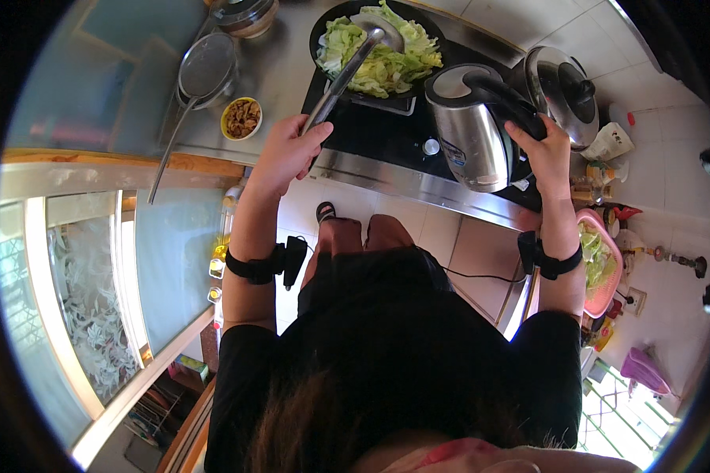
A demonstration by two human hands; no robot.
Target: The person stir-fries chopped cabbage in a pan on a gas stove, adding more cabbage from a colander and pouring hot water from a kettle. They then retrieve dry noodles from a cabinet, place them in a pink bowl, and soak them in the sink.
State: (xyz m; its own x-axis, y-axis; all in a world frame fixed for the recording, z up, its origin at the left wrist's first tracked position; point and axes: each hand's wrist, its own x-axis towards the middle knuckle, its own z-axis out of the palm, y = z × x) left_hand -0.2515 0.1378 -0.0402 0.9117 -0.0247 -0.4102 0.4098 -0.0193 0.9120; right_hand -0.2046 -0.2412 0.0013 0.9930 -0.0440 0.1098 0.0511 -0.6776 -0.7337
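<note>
My left hand (291, 148) grips the handle of a metal ladle (355, 62), whose bowl rests among chopped leafy greens (405, 59). These greens heap up in a dark wok (316, 44) on the black glass cooktop (370, 133). In my right hand (545, 151) is the black handle of a stainless steel electric kettle (470, 133). The kettle stands upright in front of the wok's right side, its lid shut and its spout not clearly visible. Whether its base touches the cooktop, I cannot tell.
Left of the cooktop are a bowl of brown food pieces (242, 118), a long-handled strainer (208, 68) over a pot and a lidded pot (245, 16). A lidded metal pan (559, 97) stands at right. A pink basket of greens (600, 260) sits farther along the right counter.
</note>
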